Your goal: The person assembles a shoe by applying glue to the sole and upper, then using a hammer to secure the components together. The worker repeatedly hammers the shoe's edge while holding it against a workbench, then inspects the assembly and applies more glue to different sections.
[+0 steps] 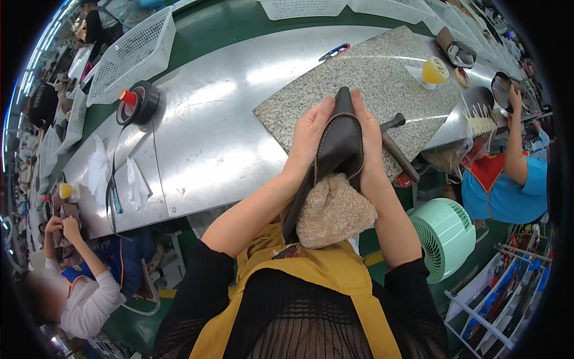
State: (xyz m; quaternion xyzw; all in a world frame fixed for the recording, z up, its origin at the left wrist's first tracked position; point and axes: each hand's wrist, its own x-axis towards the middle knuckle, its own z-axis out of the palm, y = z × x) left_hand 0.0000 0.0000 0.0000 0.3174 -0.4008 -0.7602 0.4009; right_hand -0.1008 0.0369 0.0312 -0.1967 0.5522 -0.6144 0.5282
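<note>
Both hands grip a dark leather shoe [339,143] lined with tan fleece [332,210], held upright over the near edge of a granite slab [382,72]. The left hand [308,134] clasps the shoe's left side, fingers flat along the leather; the right hand [368,134] clasps the right side, fingertips near the top end. The fleece bulges out of the lower opening, above a yellow apron [335,275].

The slab lies at an angle on a steel table [209,131], its near corner close to the table's front edge. Left of the slab the steel is bare up to a roll of black tape [139,103] with an orange-capped tube in its core. A hammer [394,143] lies on the slab just right of the right hand, its handle running past the slab's edge toward the person.

A white mesh basket [134,54] stands tilted at the table's far left; what it holds cannot be told. More white baskets [347,7] line the far side. A yellow cup [434,70] stands on the slab's far right corner, and a pen [335,51] lies beyond its far edge. White cloths [134,185] lie on the table's left end.

A green fan [445,236] stands below the table on the right. A person in blue [508,185] works on the right, another [84,287] at lower left.
</note>
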